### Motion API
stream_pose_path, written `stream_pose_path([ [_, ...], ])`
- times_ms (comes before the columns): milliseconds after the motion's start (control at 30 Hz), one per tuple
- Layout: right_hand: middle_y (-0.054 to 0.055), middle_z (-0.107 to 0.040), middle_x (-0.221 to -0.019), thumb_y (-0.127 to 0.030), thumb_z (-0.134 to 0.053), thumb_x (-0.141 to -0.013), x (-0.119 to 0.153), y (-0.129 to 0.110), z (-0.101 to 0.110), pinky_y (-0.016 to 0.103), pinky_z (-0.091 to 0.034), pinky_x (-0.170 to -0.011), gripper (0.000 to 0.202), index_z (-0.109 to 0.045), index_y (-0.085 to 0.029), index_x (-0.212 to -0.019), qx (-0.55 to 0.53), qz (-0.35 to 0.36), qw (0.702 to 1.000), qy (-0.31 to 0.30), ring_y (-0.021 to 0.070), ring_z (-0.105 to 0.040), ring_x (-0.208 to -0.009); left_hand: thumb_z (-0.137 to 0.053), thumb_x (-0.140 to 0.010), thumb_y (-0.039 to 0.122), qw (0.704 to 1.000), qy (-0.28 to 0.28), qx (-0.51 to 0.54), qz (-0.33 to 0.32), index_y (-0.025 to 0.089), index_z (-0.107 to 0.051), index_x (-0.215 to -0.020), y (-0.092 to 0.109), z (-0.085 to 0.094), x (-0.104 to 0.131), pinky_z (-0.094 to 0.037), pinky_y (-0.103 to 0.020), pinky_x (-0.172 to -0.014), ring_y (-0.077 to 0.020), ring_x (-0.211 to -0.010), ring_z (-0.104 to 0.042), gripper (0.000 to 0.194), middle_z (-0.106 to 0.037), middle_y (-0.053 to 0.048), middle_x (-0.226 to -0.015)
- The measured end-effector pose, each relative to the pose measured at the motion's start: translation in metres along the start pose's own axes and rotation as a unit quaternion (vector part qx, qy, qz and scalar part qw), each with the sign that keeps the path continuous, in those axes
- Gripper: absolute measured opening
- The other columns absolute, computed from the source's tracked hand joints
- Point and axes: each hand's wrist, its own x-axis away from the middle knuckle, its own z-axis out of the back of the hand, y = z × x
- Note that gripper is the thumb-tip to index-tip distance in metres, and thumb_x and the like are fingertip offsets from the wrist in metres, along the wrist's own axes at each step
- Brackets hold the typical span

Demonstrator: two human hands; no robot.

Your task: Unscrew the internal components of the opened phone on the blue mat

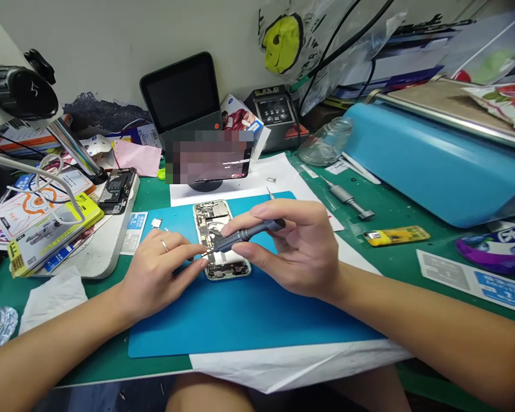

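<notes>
An opened phone [218,213], its inner parts bare, lies on the blue mat [240,320]. My right hand [302,246] is closed around a dark grey screwdriver [251,232] held slantwise, its tip low over the phone's left side. My left hand [161,266], with a ring on one finger, has its thumb and forefinger close together at the phone's left edge, by the screwdriver's tip. Whether they pinch the edge or a small part cannot be made out. Behind my right fingers a thin metal tool tip [269,191] shows; its rest is hidden.
Left, another opened phone [119,191] and a yellow battery box [54,234] sit on a white base [98,263]. A propped phone screen [214,160] stands behind the mat. Right are a grey screwdriver-like tool [345,195], a yellow part [397,235], a glass jar [328,143] and a blue machine [433,166].
</notes>
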Motion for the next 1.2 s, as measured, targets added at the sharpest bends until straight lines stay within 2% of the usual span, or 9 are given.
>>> stream_pose_path([
  [267, 0.0, -0.069, -0.099, -0.003, -0.068, -0.088, -0.0008, -0.0007, 0.0018, 0.026, -0.067, -0.085, 0.054, -0.048, -0.028, -0.132, 0.019, -0.001, 1.0, -0.007, 0.0143, -0.077, -0.096, -0.062, -0.099, 0.021, 1.0, -0.011, -0.003, 0.005, 0.017, -0.071, -0.099, 0.0003, -0.0002, 0.0011, -0.045, -0.031, -0.073, -0.0145, -0.073, -0.065, 0.009, -0.07, -0.001, -0.08],
  [667, -0.001, -0.072, -0.099, -0.009, -0.068, -0.091, -0.0002, -0.0014, 0.0012, 0.026, -0.066, -0.079, 0.048, -0.048, -0.028, -0.129, 0.032, -0.005, 0.999, -0.014, 0.0143, -0.077, -0.092, -0.061, -0.1, 0.021, 1.0, -0.023, 0.006, 0.011, 0.018, -0.071, -0.098, 0.0016, 0.0003, -0.0001, -0.045, -0.031, -0.073, -0.0139, -0.072, -0.063, 0.01, -0.07, -0.001, -0.08],
  [1200, 0.001, -0.073, -0.1, -0.009, -0.069, -0.09, 0.0012, -0.0017, 0.0016, 0.026, -0.067, -0.077, 0.049, -0.048, -0.028, -0.129, 0.042, -0.011, 0.999, -0.021, 0.0146, -0.077, -0.091, -0.061, -0.099, 0.02, 1.0, -0.027, 0.011, 0.006, 0.017, -0.071, -0.097, 0.0023, -0.0004, 0.0002, -0.045, -0.032, -0.072, -0.0142, -0.071, -0.063, 0.01, -0.069, -0.002, -0.079],
])
